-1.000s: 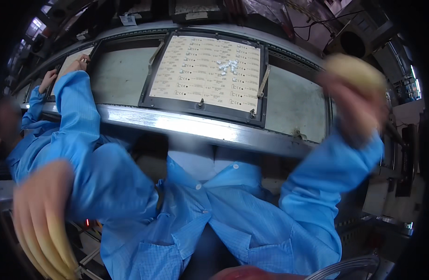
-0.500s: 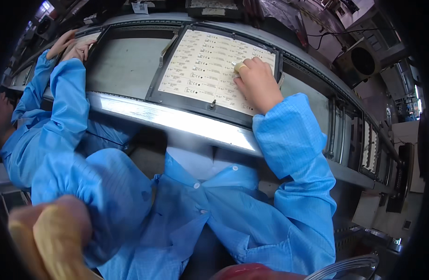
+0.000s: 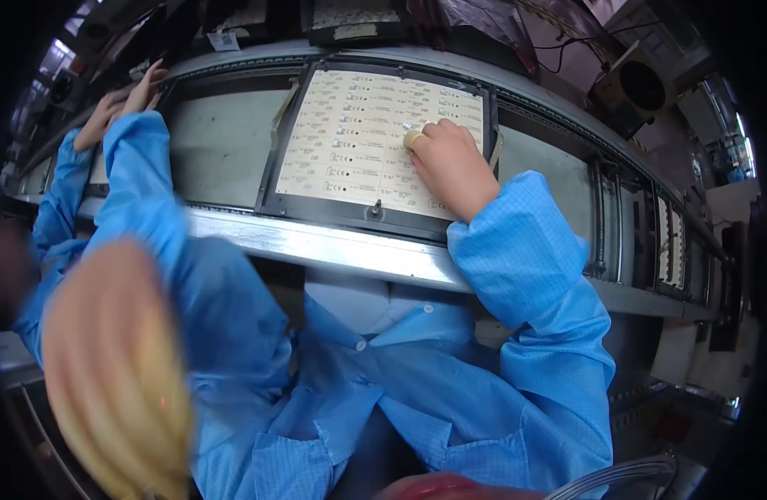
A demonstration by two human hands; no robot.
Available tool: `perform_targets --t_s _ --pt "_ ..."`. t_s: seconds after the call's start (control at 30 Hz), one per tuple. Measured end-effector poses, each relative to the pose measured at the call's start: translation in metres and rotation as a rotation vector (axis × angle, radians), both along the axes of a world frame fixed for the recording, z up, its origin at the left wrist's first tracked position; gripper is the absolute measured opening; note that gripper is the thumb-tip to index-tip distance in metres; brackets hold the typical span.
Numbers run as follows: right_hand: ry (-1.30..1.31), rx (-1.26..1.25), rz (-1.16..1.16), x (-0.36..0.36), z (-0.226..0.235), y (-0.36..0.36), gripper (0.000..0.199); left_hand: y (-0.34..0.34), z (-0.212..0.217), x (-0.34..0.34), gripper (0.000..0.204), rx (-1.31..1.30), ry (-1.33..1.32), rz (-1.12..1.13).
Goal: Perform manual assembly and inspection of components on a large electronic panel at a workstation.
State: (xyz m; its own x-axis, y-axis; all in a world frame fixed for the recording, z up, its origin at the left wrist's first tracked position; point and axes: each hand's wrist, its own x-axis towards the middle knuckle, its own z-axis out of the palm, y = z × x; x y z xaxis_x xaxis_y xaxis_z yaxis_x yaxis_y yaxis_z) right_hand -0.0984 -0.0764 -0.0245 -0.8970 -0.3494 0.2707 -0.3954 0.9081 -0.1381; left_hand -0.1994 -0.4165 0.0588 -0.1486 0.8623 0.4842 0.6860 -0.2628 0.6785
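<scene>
A white printed panel (image 3: 321, 133) with rows of small markings lies in a dark frame (image 3: 275, 202) on the line in front of me. My right hand (image 3: 452, 162) is over the panel's right half, its fingers bent and drawn together. A yellowish finger cot (image 3: 413, 139) covers a fingertip, which is down at the panel beside a small shiny piece (image 3: 408, 127). Whether the fingers pinch anything is hidden. Small silvery pieces (image 3: 348, 119) sit in columns on the panel. My left hand (image 3: 117, 367), partly yellow-covered, is at the lower left, smeared by motion.
A co-worker's hands (image 3: 121, 104) in blue sleeves are at the line on the far left. A metal rail (image 3: 317, 250) runs along the near edge. Dark trays (image 3: 354, 21) stand behind the line. Another framed panel (image 3: 671, 246) is at the far right.
My left hand has swung up and toward the middle, with its fingers now hanging downward. My right hand stays at the panel, slightly left and lower in the picture. The co-worker's hands have lifted a little.
</scene>
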Motion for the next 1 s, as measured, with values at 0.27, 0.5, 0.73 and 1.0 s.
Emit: perform_targets --t_s 0.27,0.5,0.73,1.0 --pt "0.088 -0.148 0.009 0.005 0.004 0.002 0.01 0.177 -0.046 0.012 0.021 -0.416 0.061 0.784" --pt "0.032 -0.4 0.025 0.03 0.025 0.039 0.014 0.189 -0.088 0.012 0.022 -0.323 0.169 0.688" --pt "-0.1 -0.453 0.0 0.039 0.01 0.02 0.025 0.189 -0.083 0.013 0.017 -0.296 0.288 0.73" --pt "-0.046 -0.359 -0.024 0.041 0.003 0.018 0.024 0.141 -0.053 0.022 0.021 -0.179 -0.105 0.882"
